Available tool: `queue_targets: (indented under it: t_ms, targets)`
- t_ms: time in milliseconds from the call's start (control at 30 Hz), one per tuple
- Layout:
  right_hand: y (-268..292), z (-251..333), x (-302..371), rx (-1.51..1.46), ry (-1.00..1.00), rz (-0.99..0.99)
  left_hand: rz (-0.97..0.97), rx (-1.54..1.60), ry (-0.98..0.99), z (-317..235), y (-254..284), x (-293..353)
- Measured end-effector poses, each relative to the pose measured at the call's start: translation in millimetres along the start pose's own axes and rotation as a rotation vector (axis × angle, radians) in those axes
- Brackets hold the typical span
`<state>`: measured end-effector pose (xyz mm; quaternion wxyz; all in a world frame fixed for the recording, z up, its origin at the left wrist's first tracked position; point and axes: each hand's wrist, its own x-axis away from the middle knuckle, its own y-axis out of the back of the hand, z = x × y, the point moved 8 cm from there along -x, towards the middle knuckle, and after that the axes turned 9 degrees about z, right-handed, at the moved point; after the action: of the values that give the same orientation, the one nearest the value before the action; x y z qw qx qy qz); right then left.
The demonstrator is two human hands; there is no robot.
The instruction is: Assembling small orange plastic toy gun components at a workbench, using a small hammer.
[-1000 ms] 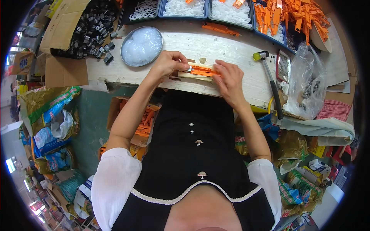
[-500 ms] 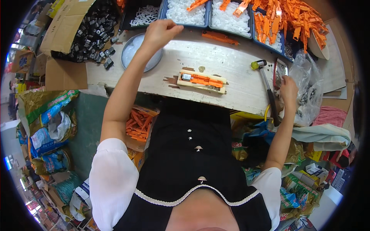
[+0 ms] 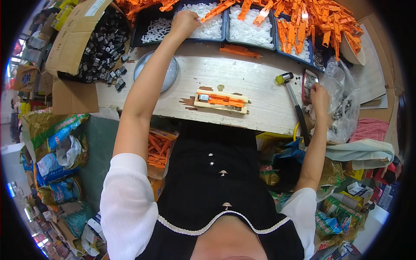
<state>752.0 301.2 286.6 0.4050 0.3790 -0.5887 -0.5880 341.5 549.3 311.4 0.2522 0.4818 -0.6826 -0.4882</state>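
Observation:
My left hand (image 3: pixel 185 25) reaches over the front of a blue bin of small white plastic parts (image 3: pixel 208 30), its fingers closed at the heap. Whatever they pinch is hidden. At the right, my right hand (image 3: pixel 320 98) is at a small red-edged tray (image 3: pixel 310 79), fingertips drawn together among small pieces too tiny to make out. Between the hands, a cream holder (image 3: pixel 241 110) lies on the table with an orange plastic housing (image 3: pixel 225 100) in it. A small silver-and-white motor (image 3: pixel 203 97) sits in the housing's left end.
A hammer (image 3: pixel 291 90) with a yellow-and-black head lies left of my right hand. A round metal dish (image 3: pixel 171 74) stands under my left forearm. Black parts fill a carton (image 3: pixel 69 47); orange housings (image 3: pixel 333 26) are heaped at far right. A clear plastic bag (image 3: pixel 346 95) lies beside my right hand.
My left hand has moved forward from near the dish to the bin of white parts. My right hand stays at the red-edged tray. The whole view has shifted slightly.

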Motion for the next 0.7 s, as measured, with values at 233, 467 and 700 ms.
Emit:
queue_targets:
  t_ms: [233,467,700]
  targets:
    - [11,-1,9,-0.225,0.082,-0.171,-0.241,0.083,-0.112,2,19,9]
    - [7,0,14,-0.418,0.071,-0.168,0.175,1.22,0.206,6,-7,29]
    - [-1,-5,14,-0.416,0.056,-0.162,0.162,1.67,0.253,6,-14,34]
